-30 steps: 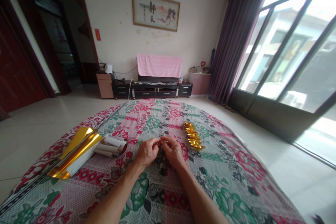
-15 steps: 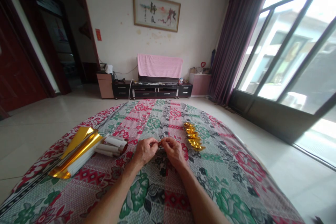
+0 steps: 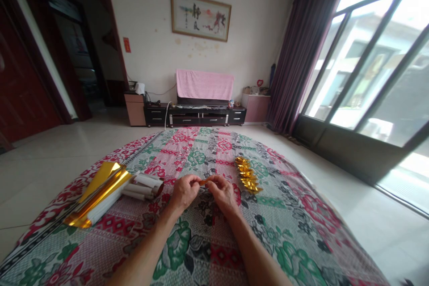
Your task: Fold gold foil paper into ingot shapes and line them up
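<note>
Near the middle of the patterned cloth (image 3: 187, 152), my left hand (image 3: 186, 191) and my right hand (image 3: 221, 191) meet fingertip to fingertip. Both pinch a small gold foil piece (image 3: 203, 182), of which only a narrow strip shows between the fingers. To the right of my right hand lies a row of several folded gold foil pieces (image 3: 247, 175). On the left, gold foil sheets (image 3: 102, 192) rest partly rolled, beside several white paper rolls (image 3: 142, 187).
Beyond the cloth-covered surface stands a low black cabinet (image 3: 201, 119) with a pink cloth (image 3: 205, 84) above it. A purple curtain (image 3: 291, 53) and large windows (image 3: 365, 67) are at the right, a red door (image 3: 25, 71) at the left.
More of the gold strip shows between my fingertips, where it looked small and dark before. Both hands have hardly moved, and the view has shifted very slightly.
</note>
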`<state>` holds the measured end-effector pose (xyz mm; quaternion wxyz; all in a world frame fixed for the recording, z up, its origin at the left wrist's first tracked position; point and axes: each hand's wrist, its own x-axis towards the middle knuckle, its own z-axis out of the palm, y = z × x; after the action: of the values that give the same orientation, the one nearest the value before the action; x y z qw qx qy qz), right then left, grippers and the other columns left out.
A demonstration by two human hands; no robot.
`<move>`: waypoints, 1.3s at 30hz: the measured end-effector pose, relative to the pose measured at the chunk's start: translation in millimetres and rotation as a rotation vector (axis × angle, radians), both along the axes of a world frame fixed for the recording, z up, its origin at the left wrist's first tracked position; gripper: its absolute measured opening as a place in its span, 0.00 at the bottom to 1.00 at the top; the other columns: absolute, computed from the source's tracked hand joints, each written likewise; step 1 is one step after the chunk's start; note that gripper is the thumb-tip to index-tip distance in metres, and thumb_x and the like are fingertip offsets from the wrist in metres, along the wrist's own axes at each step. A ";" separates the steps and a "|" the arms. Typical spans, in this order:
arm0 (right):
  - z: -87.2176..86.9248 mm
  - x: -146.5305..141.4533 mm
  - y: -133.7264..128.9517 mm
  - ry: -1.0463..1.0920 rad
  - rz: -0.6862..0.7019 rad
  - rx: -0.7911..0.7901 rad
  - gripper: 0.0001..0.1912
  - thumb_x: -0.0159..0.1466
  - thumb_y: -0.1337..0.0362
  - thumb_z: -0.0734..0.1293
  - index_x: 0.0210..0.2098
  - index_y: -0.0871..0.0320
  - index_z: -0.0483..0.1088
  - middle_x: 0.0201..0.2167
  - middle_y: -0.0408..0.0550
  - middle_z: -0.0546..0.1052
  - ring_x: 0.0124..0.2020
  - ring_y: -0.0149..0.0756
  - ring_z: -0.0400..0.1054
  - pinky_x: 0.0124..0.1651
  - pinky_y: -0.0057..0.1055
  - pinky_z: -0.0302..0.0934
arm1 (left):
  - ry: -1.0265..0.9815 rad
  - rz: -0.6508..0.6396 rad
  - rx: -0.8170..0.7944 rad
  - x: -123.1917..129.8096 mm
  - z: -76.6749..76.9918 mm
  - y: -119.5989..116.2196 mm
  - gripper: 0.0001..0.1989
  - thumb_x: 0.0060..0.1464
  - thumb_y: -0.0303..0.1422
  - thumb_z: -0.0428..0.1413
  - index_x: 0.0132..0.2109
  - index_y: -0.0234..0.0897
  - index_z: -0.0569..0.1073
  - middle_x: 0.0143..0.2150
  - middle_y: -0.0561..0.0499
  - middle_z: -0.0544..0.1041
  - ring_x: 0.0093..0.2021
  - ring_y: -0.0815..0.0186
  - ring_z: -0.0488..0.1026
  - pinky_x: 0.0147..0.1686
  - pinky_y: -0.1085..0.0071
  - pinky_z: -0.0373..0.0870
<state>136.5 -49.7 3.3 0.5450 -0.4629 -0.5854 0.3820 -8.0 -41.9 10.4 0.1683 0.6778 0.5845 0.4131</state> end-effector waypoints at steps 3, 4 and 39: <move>1.1 -1.0 -0.2 -0.025 -0.015 -0.002 0.12 0.52 0.59 0.65 0.31 0.61 0.72 0.23 0.43 0.73 0.22 0.28 0.63 0.25 0.22 0.56 | 0.050 -0.022 0.086 0.3 -2.4 -0.3 0.10 0.46 0.26 0.50 0.32 0.37 0.75 0.31 0.52 0.78 0.32 0.69 0.73 0.37 0.74 0.68; 0.9 -1.5 0.2 -0.056 -0.030 0.000 0.12 0.52 0.59 0.65 0.31 0.61 0.72 0.23 0.43 0.74 0.22 0.28 0.63 0.25 0.23 0.56 | 0.069 -0.029 0.110 0.4 -3.1 -0.3 0.10 0.47 0.25 0.50 0.32 0.37 0.75 0.31 0.52 0.77 0.32 0.69 0.73 0.37 0.74 0.68; -4.5 -6.9 2.9 -0.297 -0.193 0.009 0.15 0.57 0.60 0.60 0.37 0.57 0.76 0.20 0.45 0.77 0.22 0.34 0.70 0.27 0.26 0.61 | -0.112 -0.052 -0.033 4.6 -9.3 1.3 0.14 0.50 0.30 0.49 0.42 0.35 0.76 0.40 0.48 0.79 0.38 0.65 0.76 0.41 0.69 0.73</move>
<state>129.7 -46.8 -1.2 0.4885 -0.5659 -0.6142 0.2528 -3.4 -40.5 1.1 0.2226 0.6655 0.5632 0.4362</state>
